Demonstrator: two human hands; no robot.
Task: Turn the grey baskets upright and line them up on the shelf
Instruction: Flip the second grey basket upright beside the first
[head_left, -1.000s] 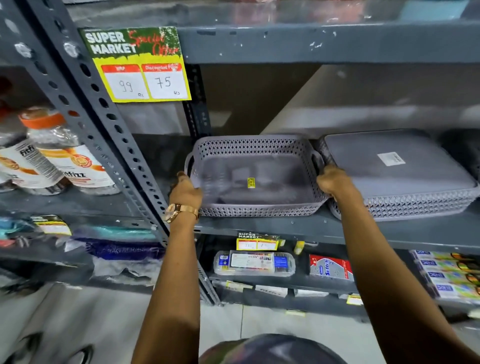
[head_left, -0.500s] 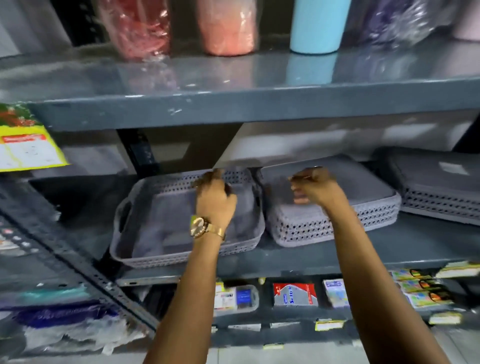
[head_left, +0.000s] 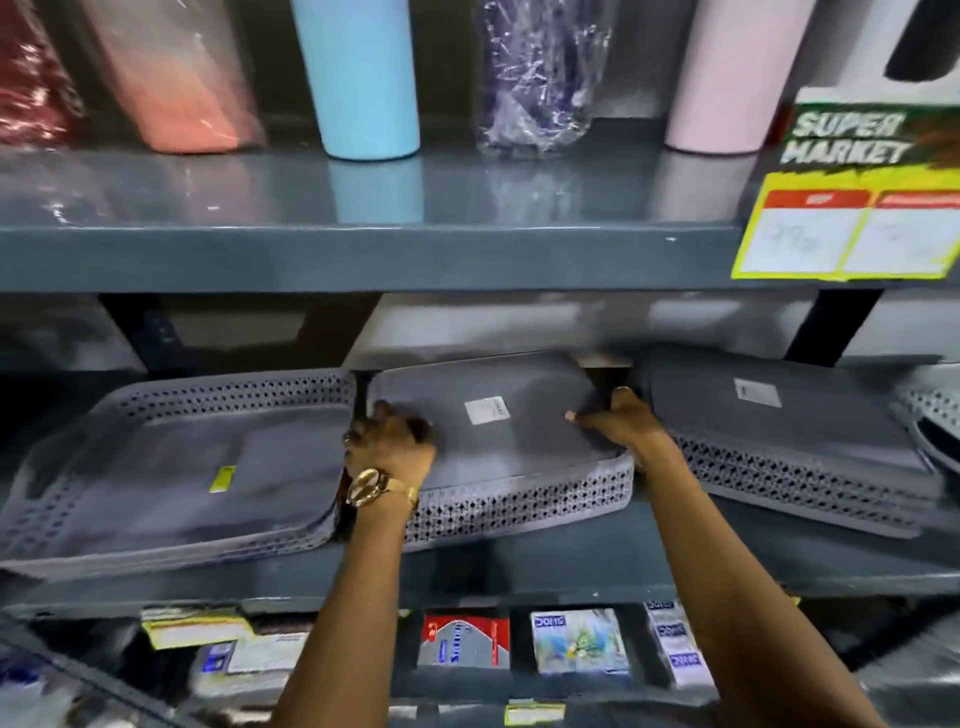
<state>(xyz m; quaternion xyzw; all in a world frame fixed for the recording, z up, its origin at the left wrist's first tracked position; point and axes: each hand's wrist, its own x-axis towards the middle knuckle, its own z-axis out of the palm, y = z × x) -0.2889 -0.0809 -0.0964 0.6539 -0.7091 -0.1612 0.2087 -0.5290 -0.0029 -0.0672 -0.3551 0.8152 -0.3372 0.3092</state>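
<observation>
Three grey perforated baskets sit in a row on the dark metal shelf (head_left: 519, 566). The left basket (head_left: 171, 467) stands upright, open side up, with a yellow sticker inside. The middle basket (head_left: 498, 441) lies upside down, its flat bottom with a white label facing up. My left hand (head_left: 389, 441), with a gold watch on the wrist, grips its left edge. My right hand (head_left: 623, 421) grips its right far corner, thumb on the bottom. The right basket (head_left: 789, 441) is also upside down, white label up.
The shelf above (head_left: 363, 249) carries tall tumblers, among them a light blue one (head_left: 363, 78) and a pink one (head_left: 732, 73), some wrapped. A supermarket price sign (head_left: 852, 197) hangs at the right. Small boxed goods (head_left: 576, 644) fill the shelf below. Another perforated item (head_left: 935, 410) shows at the far right.
Both hands left the upright left basket and moved right onto the upside-down middle basket, now gripping its two sides. My view swung right and up.
</observation>
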